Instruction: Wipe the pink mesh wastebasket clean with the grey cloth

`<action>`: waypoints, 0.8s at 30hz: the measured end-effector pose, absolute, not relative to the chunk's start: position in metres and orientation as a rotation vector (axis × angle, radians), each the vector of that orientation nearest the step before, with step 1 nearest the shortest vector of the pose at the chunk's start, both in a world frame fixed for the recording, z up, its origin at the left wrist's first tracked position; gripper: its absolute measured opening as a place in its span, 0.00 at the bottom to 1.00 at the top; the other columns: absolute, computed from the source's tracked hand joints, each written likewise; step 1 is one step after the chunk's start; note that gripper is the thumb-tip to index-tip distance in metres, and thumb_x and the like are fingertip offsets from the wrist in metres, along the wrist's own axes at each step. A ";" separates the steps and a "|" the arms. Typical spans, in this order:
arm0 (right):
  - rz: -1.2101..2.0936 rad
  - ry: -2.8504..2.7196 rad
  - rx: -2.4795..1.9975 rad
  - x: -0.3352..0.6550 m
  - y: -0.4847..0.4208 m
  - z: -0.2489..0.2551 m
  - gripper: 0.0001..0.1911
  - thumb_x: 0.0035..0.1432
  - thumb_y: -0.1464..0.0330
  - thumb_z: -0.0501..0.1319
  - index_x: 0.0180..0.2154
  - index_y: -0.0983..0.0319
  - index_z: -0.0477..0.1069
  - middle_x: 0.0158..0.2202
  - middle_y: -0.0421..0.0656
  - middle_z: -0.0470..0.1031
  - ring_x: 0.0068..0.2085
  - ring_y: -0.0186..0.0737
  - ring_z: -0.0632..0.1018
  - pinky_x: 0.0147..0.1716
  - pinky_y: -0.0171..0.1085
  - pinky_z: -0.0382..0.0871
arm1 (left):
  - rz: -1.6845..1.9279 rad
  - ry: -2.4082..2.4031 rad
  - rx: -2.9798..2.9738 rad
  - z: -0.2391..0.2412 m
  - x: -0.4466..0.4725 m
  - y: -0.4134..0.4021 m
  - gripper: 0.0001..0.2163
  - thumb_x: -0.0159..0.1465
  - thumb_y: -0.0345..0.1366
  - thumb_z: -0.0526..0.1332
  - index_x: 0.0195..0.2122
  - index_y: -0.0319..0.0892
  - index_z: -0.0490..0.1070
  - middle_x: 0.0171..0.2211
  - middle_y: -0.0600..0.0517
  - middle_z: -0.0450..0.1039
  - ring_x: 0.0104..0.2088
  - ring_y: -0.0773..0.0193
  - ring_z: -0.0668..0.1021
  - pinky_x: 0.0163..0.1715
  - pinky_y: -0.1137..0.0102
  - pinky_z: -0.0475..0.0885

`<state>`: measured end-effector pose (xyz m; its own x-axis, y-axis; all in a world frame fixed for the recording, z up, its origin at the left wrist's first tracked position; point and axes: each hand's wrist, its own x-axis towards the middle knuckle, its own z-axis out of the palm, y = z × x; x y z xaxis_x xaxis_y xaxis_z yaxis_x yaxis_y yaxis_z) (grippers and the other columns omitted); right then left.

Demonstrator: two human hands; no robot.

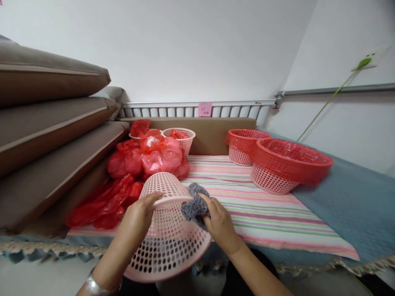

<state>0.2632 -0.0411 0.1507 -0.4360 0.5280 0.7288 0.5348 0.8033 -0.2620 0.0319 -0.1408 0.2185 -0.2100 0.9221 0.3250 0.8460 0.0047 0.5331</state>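
Note:
A pale pink perforated plastic basket (166, 250) is tipped on its side at the front edge of the bed, its wide mouth turned toward me. My left hand (143, 209) grips its rim on the upper left, fingers over the outside and thumb hidden. My right hand (217, 220) is closed on a speckled grey cloth (197, 201), pressing it against the rim on the right side. Part of the cloth folds over the rim. Just behind the basket lie red plastic bags (163, 156), bulging with contents.
Two pink baskets lined with red bags, a nearer one (274, 181) and a farther one (240, 156), stand on the striped sheet (216, 181) at right. Stacked brown cushions (55, 119) rise at left. Loose red plastic bags (101, 205) lie beside them. A green cable (327, 102) hangs from the wall socket.

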 end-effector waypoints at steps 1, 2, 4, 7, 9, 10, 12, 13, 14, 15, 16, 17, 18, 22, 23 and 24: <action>-0.013 -2.118 -0.775 0.267 -0.046 0.169 0.30 0.51 0.80 0.50 0.57 0.61 0.60 0.43 0.47 0.72 0.44 0.45 0.73 0.44 0.44 0.70 | 1.033 2.105 1.854 0.227 0.032 -0.146 0.16 0.62 0.33 0.53 0.49 0.41 0.74 0.50 0.47 0.77 0.50 0.57 0.77 0.52 0.64 0.69; -0.004 -2.132 -0.761 0.270 -0.052 0.189 0.30 0.51 0.80 0.50 0.57 0.60 0.60 0.43 0.47 0.72 0.45 0.45 0.73 0.45 0.44 0.70 | 1.061 2.068 1.805 0.236 0.033 -0.151 0.16 0.62 0.35 0.54 0.49 0.41 0.73 0.48 0.47 0.78 0.48 0.57 0.79 0.50 0.65 0.70; 0.020 -2.193 -0.731 0.274 -0.061 0.232 0.29 0.52 0.78 0.51 0.56 0.58 0.61 0.45 0.46 0.72 0.45 0.45 0.73 0.46 0.44 0.69 | 1.090 1.978 1.735 0.255 0.032 -0.158 0.16 0.62 0.39 0.56 0.50 0.43 0.72 0.46 0.49 0.79 0.44 0.57 0.80 0.45 0.67 0.72; 0.060 -2.291 -0.754 0.270 -0.064 0.274 0.25 0.55 0.76 0.52 0.55 0.57 0.62 0.48 0.44 0.72 0.48 0.44 0.73 0.48 0.44 0.67 | 1.048 1.997 1.740 0.276 0.033 -0.157 0.15 0.62 0.40 0.57 0.49 0.47 0.72 0.45 0.52 0.79 0.44 0.58 0.80 0.42 0.69 0.72; 0.086 -2.351 -0.804 0.260 -0.058 0.279 0.23 0.57 0.74 0.53 0.54 0.57 0.63 0.48 0.44 0.72 0.49 0.44 0.72 0.48 0.43 0.67 | 0.982 2.089 1.843 0.280 0.036 -0.147 0.14 0.62 0.40 0.58 0.48 0.48 0.71 0.46 0.52 0.79 0.44 0.57 0.79 0.41 0.69 0.70; 0.081 -2.360 -0.840 0.254 -0.053 0.276 0.22 0.57 0.73 0.54 0.54 0.57 0.63 0.47 0.45 0.73 0.49 0.44 0.72 0.47 0.42 0.67 | 0.942 2.151 1.910 0.280 0.037 -0.140 0.13 0.61 0.39 0.58 0.47 0.47 0.71 0.45 0.51 0.79 0.44 0.56 0.80 0.39 0.69 0.70; 0.036 -2.339 -0.916 0.243 -0.042 0.267 0.22 0.58 0.71 0.55 0.55 0.57 0.62 0.46 0.45 0.73 0.49 0.45 0.72 0.46 0.42 0.66 | 0.824 2.341 2.020 0.277 0.039 -0.124 0.09 0.63 0.39 0.56 0.42 0.46 0.71 0.40 0.49 0.80 0.40 0.54 0.80 0.33 0.69 0.67; 0.012 -2.320 -0.946 0.238 -0.037 0.263 0.22 0.58 0.70 0.56 0.55 0.57 0.62 0.47 0.46 0.73 0.49 0.45 0.72 0.46 0.42 0.66 | 0.755 2.440 2.040 0.275 0.039 -0.117 0.08 0.64 0.40 0.55 0.39 0.46 0.71 0.37 0.48 0.81 0.37 0.53 0.81 0.30 0.69 0.65; -0.006 -2.306 -0.965 0.235 -0.034 0.259 0.22 0.58 0.70 0.56 0.55 0.57 0.61 0.47 0.46 0.73 0.50 0.45 0.72 0.46 0.42 0.66 | 0.698 2.517 2.044 0.273 0.038 -0.111 0.09 0.64 0.41 0.53 0.37 0.46 0.70 0.35 0.48 0.80 0.35 0.53 0.81 0.28 0.69 0.63; -0.017 -2.298 -0.975 0.233 -0.031 0.257 0.22 0.59 0.70 0.56 0.55 0.57 0.61 0.47 0.46 0.73 0.50 0.45 0.72 0.47 0.41 0.66 | 0.656 2.562 2.036 0.271 0.036 -0.106 0.10 0.65 0.42 0.52 0.35 0.46 0.69 0.33 0.47 0.80 0.34 0.53 0.81 0.27 0.69 0.61; -0.022 -2.294 -0.981 0.232 -0.029 0.255 0.22 0.59 0.70 0.56 0.55 0.57 0.61 0.47 0.46 0.73 0.50 0.45 0.72 0.47 0.41 0.66 | 0.632 2.577 2.027 0.270 0.033 -0.103 0.10 0.65 0.43 0.51 0.34 0.46 0.68 0.32 0.47 0.80 0.33 0.53 0.81 0.26 0.70 0.60; -0.023 -2.289 -0.987 0.233 -0.028 0.254 0.23 0.59 0.70 0.56 0.56 0.57 0.61 0.47 0.46 0.73 0.50 0.45 0.72 0.47 0.41 0.67 | 0.624 2.575 2.020 0.269 0.030 -0.101 0.10 0.65 0.43 0.51 0.33 0.46 0.67 0.32 0.48 0.80 0.34 0.53 0.81 0.26 0.70 0.59; -0.018 -2.279 -0.993 0.234 -0.028 0.253 0.23 0.59 0.70 0.56 0.56 0.57 0.60 0.48 0.46 0.73 0.50 0.45 0.72 0.47 0.42 0.67 | 0.619 2.572 2.011 0.268 0.026 -0.101 0.09 0.65 0.43 0.51 0.32 0.46 0.67 0.32 0.48 0.80 0.34 0.53 0.81 0.26 0.70 0.59; 0.032 -2.195 -1.026 0.246 -0.034 0.238 0.24 0.59 0.70 0.55 0.57 0.59 0.59 0.51 0.48 0.71 0.51 0.46 0.73 0.47 0.43 0.69 | 0.604 2.609 1.952 0.264 0.015 -0.107 0.11 0.66 0.43 0.50 0.29 0.46 0.64 0.30 0.47 0.79 0.32 0.55 0.80 0.27 0.71 0.59; 0.036 -2.166 -1.026 0.250 -0.037 0.231 0.24 0.59 0.70 0.54 0.58 0.59 0.58 0.52 0.48 0.71 0.52 0.46 0.72 0.47 0.44 0.69 | 0.604 2.619 1.938 0.263 0.014 -0.109 0.11 0.66 0.43 0.49 0.29 0.46 0.63 0.30 0.48 0.79 0.32 0.56 0.79 0.27 0.71 0.60; 0.034 -2.137 -1.025 0.254 -0.041 0.223 0.25 0.60 0.70 0.54 0.59 0.59 0.56 0.53 0.49 0.70 0.52 0.46 0.72 0.47 0.44 0.70 | 0.603 2.625 1.926 0.262 0.013 -0.111 0.11 0.66 0.43 0.49 0.29 0.46 0.62 0.29 0.49 0.78 0.31 0.57 0.79 0.28 0.71 0.60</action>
